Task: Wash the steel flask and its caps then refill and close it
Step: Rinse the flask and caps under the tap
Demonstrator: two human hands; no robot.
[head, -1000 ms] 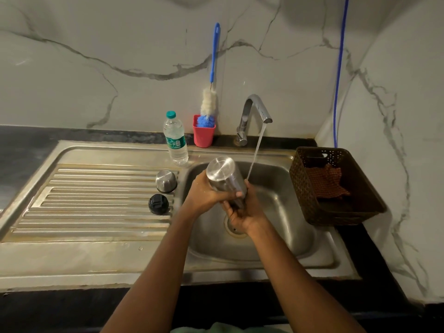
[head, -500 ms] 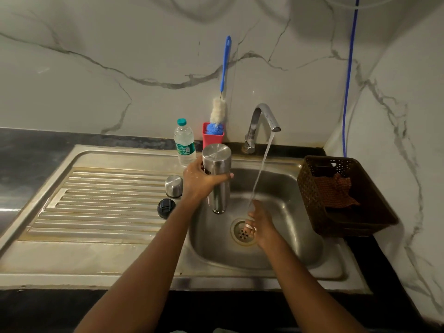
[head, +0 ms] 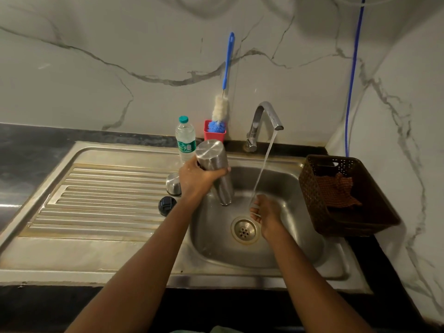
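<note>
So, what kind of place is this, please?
Most likely a home kitchen: a steel sink with a ribbed drainboard, a running tap against a marble-look wall, and a bottle brush standing in a red cup.

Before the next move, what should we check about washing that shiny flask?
1. Grip of the left hand round the upside-down shiny steel flask: ok, fingers wrap it.
2. Flask held mouth down over the steel sink basin: ok.
3. Curved steel tap running: ok, water falls on the right hand.
4. Right hand free: ok, it holds nothing.
5. Round steel cap and black cap waiting on the draining board: ok.
6. Flask inside clean: cannot tell.
</note>
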